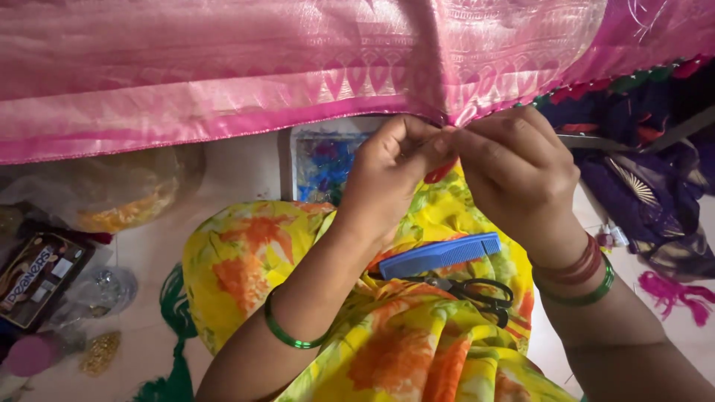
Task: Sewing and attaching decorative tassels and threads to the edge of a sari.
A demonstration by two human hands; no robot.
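Observation:
A wide pink woven cloth (pixel 223 67) with a shiny patterned border hangs across the top of the view. My left hand (pixel 391 175) and my right hand (pixel 518 175) meet at its lower edge, both pinching the hem at one spot. A short red thread or tassel (pixel 439 171) hangs between my fingers. On my lap, covered in yellow and orange flowered fabric (pixel 387 350), lie a blue comb (pixel 439 255) and black-handled scissors (pixel 477 292). Green bangles circle both wrists.
A clear box of blue and mixed threads (pixel 320 160) sits on the floor beyond my lap. At left are a plastic bag (pixel 123 197), a dark packet (pixel 33 275), gold beads (pixel 100 351) and green tassels (pixel 175 313). Dark purple cloth (pixel 648 186) and a pink tassel (pixel 674 292) lie at right.

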